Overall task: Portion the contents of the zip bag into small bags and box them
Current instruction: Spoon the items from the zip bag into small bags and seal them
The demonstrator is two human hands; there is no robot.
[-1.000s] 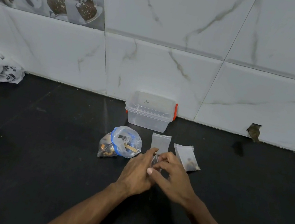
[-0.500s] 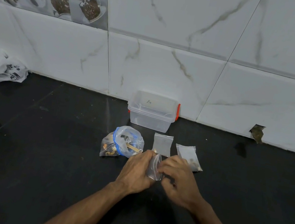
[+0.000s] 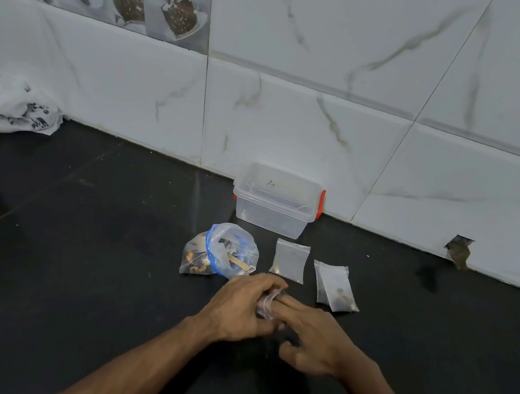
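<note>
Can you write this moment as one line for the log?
left hand: holds small bag | right hand: fingers on it | plastic box: open

- The zip bag (image 3: 220, 251) with the blue seal strip lies slumped at my 11 o'clock, mouth gaping, brown bits gathered in its lower left corner.
- A clear box (image 3: 276, 200) with red latches stands lidless at 12 o'clock, just in front of the wall.
- One small bag (image 3: 290, 260) lies flat at 12 o'clock between box and me, a few brown pieces at its bottom edge.
- A second filled small bag (image 3: 335, 287) lies tilted at 1 o'clock, just beside the first.
- I see a third small clear bag (image 3: 267, 303), crumpled, nearest me.
</note>
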